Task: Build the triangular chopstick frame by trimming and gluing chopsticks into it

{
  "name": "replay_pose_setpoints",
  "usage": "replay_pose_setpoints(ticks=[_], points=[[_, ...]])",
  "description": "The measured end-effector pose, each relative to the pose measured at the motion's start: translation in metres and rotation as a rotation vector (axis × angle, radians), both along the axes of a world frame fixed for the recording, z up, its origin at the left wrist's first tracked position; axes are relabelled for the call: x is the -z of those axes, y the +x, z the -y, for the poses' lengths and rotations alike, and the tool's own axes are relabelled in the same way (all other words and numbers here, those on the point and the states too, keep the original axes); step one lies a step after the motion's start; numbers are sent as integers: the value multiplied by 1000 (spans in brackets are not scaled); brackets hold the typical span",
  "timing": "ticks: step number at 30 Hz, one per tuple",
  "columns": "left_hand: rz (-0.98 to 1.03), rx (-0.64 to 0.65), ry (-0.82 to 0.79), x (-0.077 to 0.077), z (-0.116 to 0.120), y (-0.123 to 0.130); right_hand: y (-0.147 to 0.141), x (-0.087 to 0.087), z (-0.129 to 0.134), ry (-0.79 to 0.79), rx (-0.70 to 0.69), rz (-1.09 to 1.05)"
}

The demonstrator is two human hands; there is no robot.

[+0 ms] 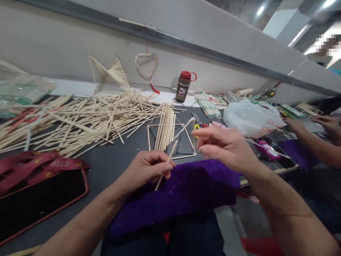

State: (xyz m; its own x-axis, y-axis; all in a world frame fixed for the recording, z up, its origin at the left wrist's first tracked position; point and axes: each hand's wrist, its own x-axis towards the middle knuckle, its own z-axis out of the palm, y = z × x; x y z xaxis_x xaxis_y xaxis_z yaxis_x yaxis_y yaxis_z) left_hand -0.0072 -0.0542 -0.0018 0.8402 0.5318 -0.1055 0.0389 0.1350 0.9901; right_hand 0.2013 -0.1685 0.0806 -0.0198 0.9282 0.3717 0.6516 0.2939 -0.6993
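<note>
Between the thumb and fingers of my left hand (pixel 153 166) is a short wooden stick (pixel 173 151), slanting up to the right. My right hand (pixel 226 145) hovers to the right with thumb and fingers apart, nothing visible between them. Below both hands lies a purple cloth (pixel 197 185). Just beyond my hands, a bundle of sticks (pixel 165 129) rests across a frame made of sticks (pixel 183 156). Scissors (pixel 196 131) with yellow handles lie behind my right hand, partly hidden by it.
Loose sticks (pixel 112 115) are heaped at the left, behind a phone (pixel 45 199) and a red lanyard (pixel 34 167). A bottle (pixel 183 87) stands at the back. Rightward are a plastic bag (pixel 250 117), a purple object (pixel 268 150) and another person's hands (pixel 298 129).
</note>
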Motion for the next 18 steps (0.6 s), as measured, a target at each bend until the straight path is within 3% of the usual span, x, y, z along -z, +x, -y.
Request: replay_pose_setpoints(ticks=[4, 8, 12, 15, 18], points=[[-23, 63, 14, -4, 8, 4, -24, 13, -12, 0, -149, -64], [-9, 80, -21, -6, 12, 4, -24, 15, -17, 6, -149, -105], [2, 68, -54, -8, 15, 3, -12, 7, -21, -6, -98, -292], [-2, 6, -42, -9, 14, 3, 11, -2, -40, 124, 2, -456], [8, -188, 5, -13, 9, 5, 36, -2, -75, 109, 13, -577]])
